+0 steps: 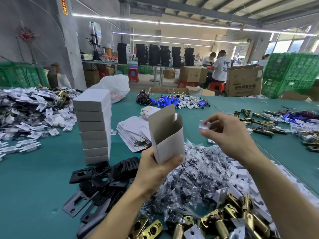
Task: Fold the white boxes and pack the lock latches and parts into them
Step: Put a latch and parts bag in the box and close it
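My left hand (156, 168) grips the bottom of an upright white box (168, 138) whose top flap stands open, held above the table's middle. To its right, my right hand (226, 133) pinches a small white plastic part (204, 126) near the box's open mouth, apart from it. Brass lock latches (219, 219) lie heaped at the front edge, and more latches (262, 125) are spread at the right. Small clear bags of screws (195, 175) form a pile under my hands. Black strike plates (103, 176) lie at the front left.
A tall stack of closed white boxes (94, 126) stands left of centre, with flat unfolded boxes (133, 133) beside it. White plastic parts (29, 118) cover the left of the green table (34, 187). Blue batteries (172, 100) lie at the back. People sit working beyond the table.
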Tool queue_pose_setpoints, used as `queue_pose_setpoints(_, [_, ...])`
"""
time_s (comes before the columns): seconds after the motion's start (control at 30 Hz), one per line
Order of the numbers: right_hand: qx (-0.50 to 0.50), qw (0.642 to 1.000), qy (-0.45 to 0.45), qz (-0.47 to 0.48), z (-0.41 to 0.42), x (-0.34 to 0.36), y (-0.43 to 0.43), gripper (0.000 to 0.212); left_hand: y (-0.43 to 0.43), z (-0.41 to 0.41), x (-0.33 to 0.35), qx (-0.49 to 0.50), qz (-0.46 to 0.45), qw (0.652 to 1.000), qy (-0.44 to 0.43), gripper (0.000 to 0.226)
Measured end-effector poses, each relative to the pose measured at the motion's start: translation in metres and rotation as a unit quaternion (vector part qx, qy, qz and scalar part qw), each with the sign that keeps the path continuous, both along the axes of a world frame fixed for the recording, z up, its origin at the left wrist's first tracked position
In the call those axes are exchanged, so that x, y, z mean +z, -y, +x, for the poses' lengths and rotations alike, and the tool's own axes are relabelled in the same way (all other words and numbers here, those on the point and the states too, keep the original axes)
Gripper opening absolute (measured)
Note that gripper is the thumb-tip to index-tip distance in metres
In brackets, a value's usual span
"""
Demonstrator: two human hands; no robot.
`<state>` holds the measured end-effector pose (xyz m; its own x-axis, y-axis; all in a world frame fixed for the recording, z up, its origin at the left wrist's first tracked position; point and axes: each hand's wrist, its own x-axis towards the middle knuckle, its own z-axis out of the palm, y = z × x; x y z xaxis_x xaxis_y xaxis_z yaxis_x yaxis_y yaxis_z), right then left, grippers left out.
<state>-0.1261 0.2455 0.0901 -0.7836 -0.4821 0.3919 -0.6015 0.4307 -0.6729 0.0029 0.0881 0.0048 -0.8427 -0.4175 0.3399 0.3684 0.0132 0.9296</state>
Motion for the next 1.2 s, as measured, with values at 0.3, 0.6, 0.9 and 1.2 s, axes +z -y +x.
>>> queue_pose_setpoints(0.3, [0.139,0.981,0.087,-0.107,0.035,0.009,0.012,0.004,0.001,-0.004,-0.008,0.071,-0.001,0.988,0.135,0.029])
queue_pose_setpoints(0.6, [0.141,0.972,0.086,-0.164,0.044,0.017,0.01,0.008,0.002,-0.002,-0.007,0.048,0.023,0.997,0.064,0.023])
queue_pose_setpoints(0.9, [0.085,0.984,-0.014,-0.154,0.051,0.018,0.013,0.011,0.0,-0.003,-0.003,0.103,0.062,0.993,-0.018,0.02])
queue_pose_setpoints(1.2, [0.113,0.985,-0.028,-0.126,0.062,0.024,0.016,0.021,0.003,-0.001,-0.004,0.154,0.036,0.986,-0.054,0.016])
